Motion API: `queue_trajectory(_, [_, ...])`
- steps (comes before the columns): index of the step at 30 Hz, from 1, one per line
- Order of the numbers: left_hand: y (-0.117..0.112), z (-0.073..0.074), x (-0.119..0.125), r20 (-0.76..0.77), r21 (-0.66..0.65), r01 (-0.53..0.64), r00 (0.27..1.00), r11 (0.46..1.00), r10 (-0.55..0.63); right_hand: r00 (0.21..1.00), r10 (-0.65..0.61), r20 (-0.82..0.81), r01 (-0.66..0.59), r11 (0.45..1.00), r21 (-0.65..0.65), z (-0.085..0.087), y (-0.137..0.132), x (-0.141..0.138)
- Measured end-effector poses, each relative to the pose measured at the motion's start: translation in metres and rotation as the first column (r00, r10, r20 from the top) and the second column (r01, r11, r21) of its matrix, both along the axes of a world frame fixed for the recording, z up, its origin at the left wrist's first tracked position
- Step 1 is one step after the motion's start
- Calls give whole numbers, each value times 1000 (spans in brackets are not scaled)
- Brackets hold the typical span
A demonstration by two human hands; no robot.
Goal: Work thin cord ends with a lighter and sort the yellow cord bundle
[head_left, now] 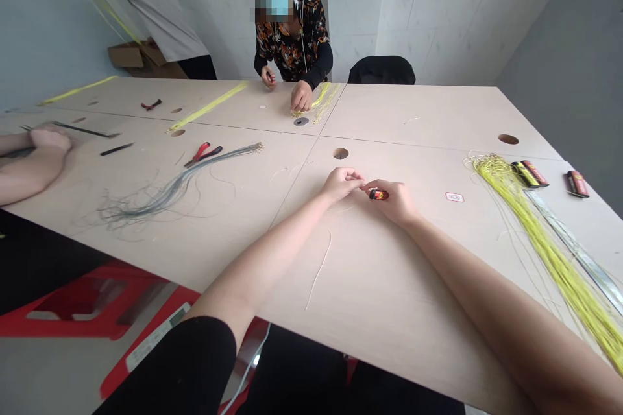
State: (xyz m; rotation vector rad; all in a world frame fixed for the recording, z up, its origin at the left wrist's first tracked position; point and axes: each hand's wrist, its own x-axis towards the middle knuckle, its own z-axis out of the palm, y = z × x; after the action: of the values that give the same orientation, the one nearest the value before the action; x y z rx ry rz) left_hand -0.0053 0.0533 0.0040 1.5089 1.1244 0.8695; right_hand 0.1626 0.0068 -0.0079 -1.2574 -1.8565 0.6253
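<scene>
My left hand (342,185) is over the table with its fingertips pinched together, close to the fingertips of my right hand. Whatever the pinch holds is too small to make out. In my right hand (396,200) is a small lighter (379,195) with a black end and a red and yellow body, partly hidden by the fingers. A pale thread (321,269) lies loose on the tabletop between my forearms. To the right, a small red-bordered label (454,197) lies flat.
At right are a yellow thread bundle (540,227), a silvery strip (577,243) and lighters (577,184). At left lie a grey thread bundle (170,191) and red-black pliers (202,154). A masked co-worker (292,32) handles yellow threads opposite; another person's arms (36,162) rest at left.
</scene>
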Motion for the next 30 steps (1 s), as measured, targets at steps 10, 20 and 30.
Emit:
queue_trajectory(10, [4,-4,-1,74,5,33,997,999,-34,991,-121,56,121,993,4,1,2,-1])
queue_trajectory(20, [6,-7,-2,90,5,42,995,999,-42,991,-125,38,127,990,-56,6,1,-3])
queue_trajectory(30, [-2,-8,-2,-39,567,-19,998,824,50,959,-159,-236,109,971,-213,8,7,4])
